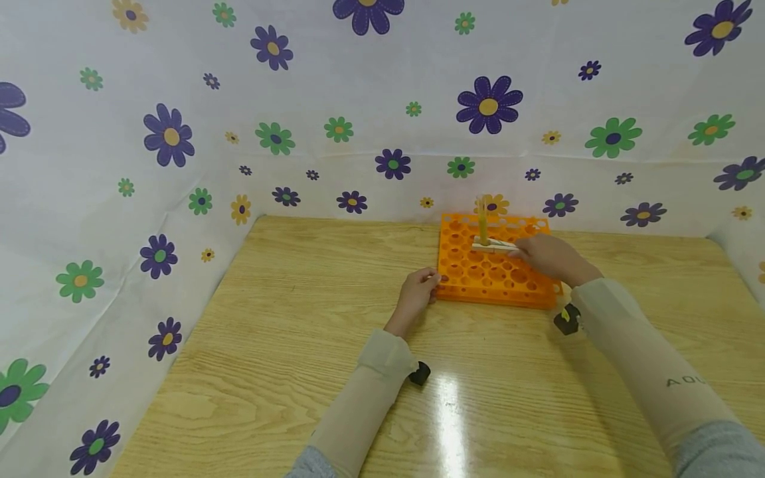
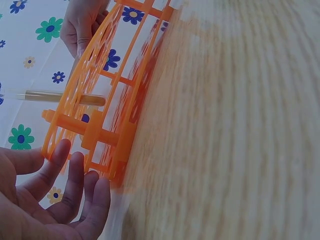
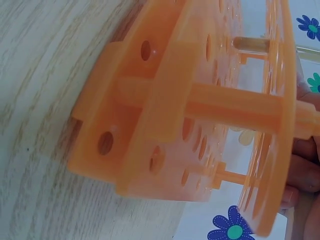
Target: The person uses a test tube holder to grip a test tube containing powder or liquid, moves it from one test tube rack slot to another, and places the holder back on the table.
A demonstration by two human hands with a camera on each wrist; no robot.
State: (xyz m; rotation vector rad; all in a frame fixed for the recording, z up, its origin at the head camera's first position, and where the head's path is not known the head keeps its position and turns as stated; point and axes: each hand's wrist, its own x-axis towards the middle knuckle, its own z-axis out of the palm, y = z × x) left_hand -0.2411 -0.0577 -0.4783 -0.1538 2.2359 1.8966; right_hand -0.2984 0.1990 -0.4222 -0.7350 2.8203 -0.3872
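An orange plastic test tube rack (image 1: 496,293) with rows of round holes stands on the table. At its near left corner my left hand (image 1: 417,292) grips the top plate's edge between thumb and finger, the other fingers along the rack's side. My right hand (image 1: 551,255) holds a wooden test tube clamp (image 1: 495,246) over the rack. A glass test tube (image 1: 483,222) with yellowish-brown liquid stands upright in the clamp's jaws. Seen in the left wrist view, the tube's rounded bottom (image 2: 94,100) reaches through the top plate into the rack.
The rack rests on a light wood-grain table (image 1: 287,345), close to the back wall. White flower-print sheeting (image 1: 358,79) covers the walls behind and at the left. Each wrist carries a small black device (image 1: 420,373).
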